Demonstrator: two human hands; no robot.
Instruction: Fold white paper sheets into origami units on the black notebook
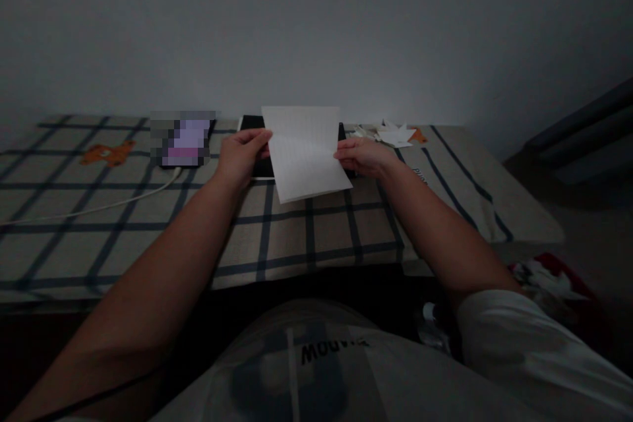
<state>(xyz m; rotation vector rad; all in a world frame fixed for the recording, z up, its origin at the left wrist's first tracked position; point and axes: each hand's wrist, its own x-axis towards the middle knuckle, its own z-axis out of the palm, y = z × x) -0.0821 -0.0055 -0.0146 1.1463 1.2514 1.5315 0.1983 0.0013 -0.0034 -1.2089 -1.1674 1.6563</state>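
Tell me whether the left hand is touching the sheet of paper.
Touching. The head view shows the left hand with its fingers pinching the left edge of the sheet of paper.

A tabletop [306, 237] runs along the pale wall, covered by a beige cloth [74, 211] crossed with dark blue check lines; the cloth hangs over the near edge and drapes down at the right end. An orange animal figure [107, 154] is printed on the cloth at the left. A white cable [99, 206] curves across the left part toward a blurred-out device [182, 138] near the wall. At the middle, by the wall, lies a flat dark slab [253, 124] — largely covered by a white sheet of paper [309, 153] whose near part rests on the cloth. To the right, a small heap of white paper scraps [393, 134] with an orange bit beside it.
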